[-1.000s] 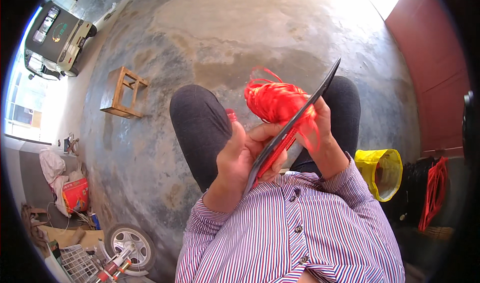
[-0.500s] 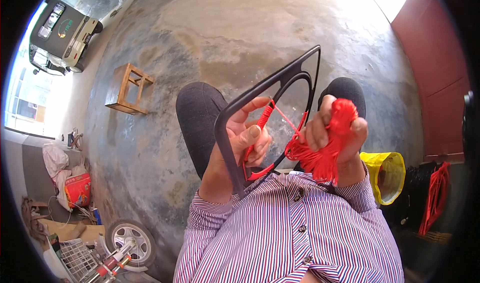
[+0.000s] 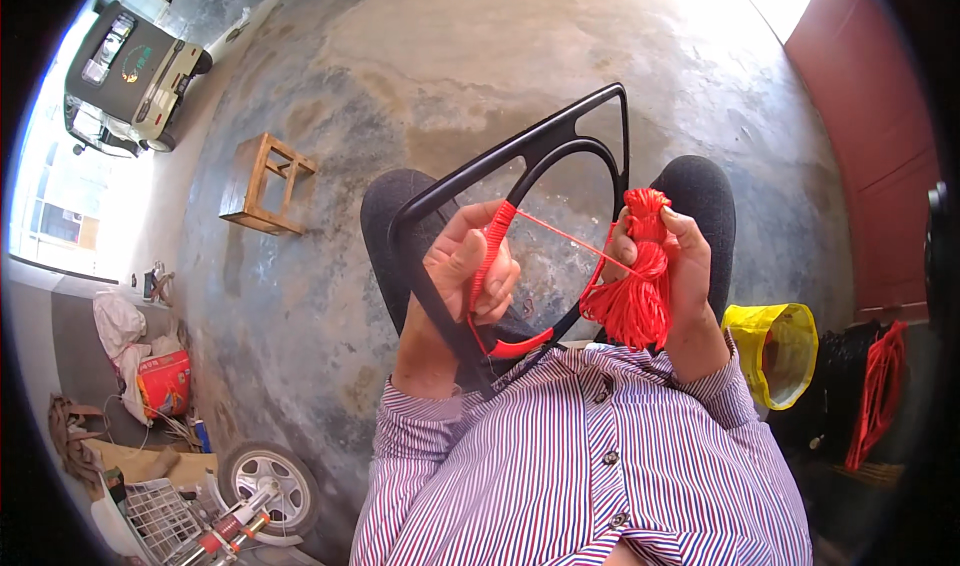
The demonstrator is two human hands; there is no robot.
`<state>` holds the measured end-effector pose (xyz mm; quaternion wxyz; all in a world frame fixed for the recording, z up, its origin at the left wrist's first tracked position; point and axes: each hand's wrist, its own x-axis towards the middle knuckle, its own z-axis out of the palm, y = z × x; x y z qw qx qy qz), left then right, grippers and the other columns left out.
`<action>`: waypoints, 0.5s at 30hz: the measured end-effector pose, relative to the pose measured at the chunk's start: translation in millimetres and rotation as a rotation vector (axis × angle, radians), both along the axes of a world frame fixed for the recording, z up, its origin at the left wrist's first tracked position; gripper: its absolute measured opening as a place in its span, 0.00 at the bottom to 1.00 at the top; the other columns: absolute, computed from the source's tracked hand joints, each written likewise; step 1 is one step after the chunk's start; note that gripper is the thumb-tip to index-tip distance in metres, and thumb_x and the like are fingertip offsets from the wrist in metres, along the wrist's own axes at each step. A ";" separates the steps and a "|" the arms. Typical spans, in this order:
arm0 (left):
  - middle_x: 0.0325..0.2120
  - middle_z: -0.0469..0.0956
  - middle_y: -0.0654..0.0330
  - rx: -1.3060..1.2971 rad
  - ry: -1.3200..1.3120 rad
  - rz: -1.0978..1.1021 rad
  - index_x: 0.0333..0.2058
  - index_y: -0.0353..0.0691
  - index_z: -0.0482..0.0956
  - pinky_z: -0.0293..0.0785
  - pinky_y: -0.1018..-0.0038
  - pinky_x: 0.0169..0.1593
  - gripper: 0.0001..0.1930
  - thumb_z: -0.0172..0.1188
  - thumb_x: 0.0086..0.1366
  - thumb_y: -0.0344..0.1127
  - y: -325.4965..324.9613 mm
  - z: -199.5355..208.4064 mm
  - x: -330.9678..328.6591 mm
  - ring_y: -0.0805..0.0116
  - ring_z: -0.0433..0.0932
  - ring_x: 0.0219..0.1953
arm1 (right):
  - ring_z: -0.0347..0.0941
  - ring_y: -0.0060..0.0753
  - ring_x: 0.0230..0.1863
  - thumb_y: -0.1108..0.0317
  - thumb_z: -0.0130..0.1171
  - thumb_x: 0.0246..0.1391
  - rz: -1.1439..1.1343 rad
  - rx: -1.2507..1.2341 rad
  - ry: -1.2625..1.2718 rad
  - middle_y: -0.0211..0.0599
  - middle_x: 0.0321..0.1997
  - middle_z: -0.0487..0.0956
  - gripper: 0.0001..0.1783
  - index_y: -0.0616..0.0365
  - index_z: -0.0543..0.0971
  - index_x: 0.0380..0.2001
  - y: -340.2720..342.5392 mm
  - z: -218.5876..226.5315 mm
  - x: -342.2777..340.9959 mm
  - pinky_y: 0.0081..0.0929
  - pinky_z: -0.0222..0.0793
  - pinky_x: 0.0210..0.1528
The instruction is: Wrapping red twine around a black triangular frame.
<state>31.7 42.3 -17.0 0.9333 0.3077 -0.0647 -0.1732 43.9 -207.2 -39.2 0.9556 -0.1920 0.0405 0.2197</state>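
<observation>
A black frame [image 3: 540, 138] with an inner ring is held upright over my lap. My left hand [image 3: 478, 271] is closed round the ring's left side, where red cord [image 3: 497, 231] is wound in tight turns. My right hand [image 3: 682, 256] grips a bundle of red cord [image 3: 640, 296], its loops hanging below the fingers. From the top of the winding a single strand runs taut across the ring to this bundle. More red wrapping [image 3: 522, 346] covers part of the ring's lower edge.
A wooden stool [image 3: 265, 184] stands on the concrete floor ahead left. On the right are a yellow bag [image 3: 770, 354] and hanging red cord [image 3: 876, 396]. A wheel [image 3: 268, 491] and white basket [image 3: 160, 516] are at lower left. Beyond the doorway is a three-wheeled vehicle [image 3: 135, 71].
The frame has tilted and shifted a little left. My right hand has turned and dropped slightly, showing the bundle upright. The strand between winding and bundle is longer and straighter.
</observation>
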 end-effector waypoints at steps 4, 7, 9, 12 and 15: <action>0.19 0.70 0.58 0.223 -0.016 0.061 0.57 0.32 0.68 0.59 0.81 0.13 0.22 0.56 0.71 0.39 -0.6 9.4 3.7 0.75 0.62 0.13 | 0.76 0.41 0.26 0.55 0.47 0.61 0.015 0.015 -0.016 0.46 0.28 0.79 0.20 0.62 0.75 0.43 2.1 -3.6 -0.7 0.34 0.75 0.31; 0.19 0.70 0.58 0.494 0.049 0.167 0.56 0.29 0.68 0.63 0.79 0.13 0.22 0.51 0.74 0.42 -9.3 31.1 4.0 0.75 0.63 0.13 | 0.77 0.41 0.26 0.55 0.47 0.61 0.025 -0.004 -0.073 0.45 0.27 0.79 0.21 0.62 0.75 0.43 2.5 -2.6 -0.4 0.35 0.75 0.31; 0.18 0.71 0.58 0.249 0.001 -0.061 0.55 0.28 0.69 0.65 0.80 0.14 0.23 0.48 0.75 0.45 7.0 14.8 17.2 0.75 0.65 0.13 | 0.77 0.40 0.25 0.55 0.47 0.60 0.019 -0.030 -0.046 0.45 0.27 0.79 0.21 0.63 0.75 0.43 5.2 4.4 -4.4 0.34 0.75 0.31; 0.12 0.68 0.61 0.115 0.042 -0.194 0.49 0.26 0.73 0.63 0.81 0.11 0.27 0.42 0.77 0.51 9.6 9.8 24.5 0.76 0.63 0.11 | 0.77 0.39 0.25 0.55 0.48 0.60 0.020 -0.109 -0.046 0.45 0.26 0.79 0.21 0.63 0.75 0.42 10.1 2.6 -8.0 0.33 0.75 0.30; 0.09 0.65 0.62 0.213 0.056 -0.177 0.42 0.28 0.75 0.60 0.80 0.09 0.26 0.41 0.77 0.49 8.1 11.8 23.7 0.76 0.60 0.08 | 0.77 0.38 0.24 0.55 0.48 0.59 0.040 -0.149 -0.076 0.45 0.26 0.79 0.21 0.63 0.75 0.41 10.9 -1.9 -9.0 0.33 0.75 0.29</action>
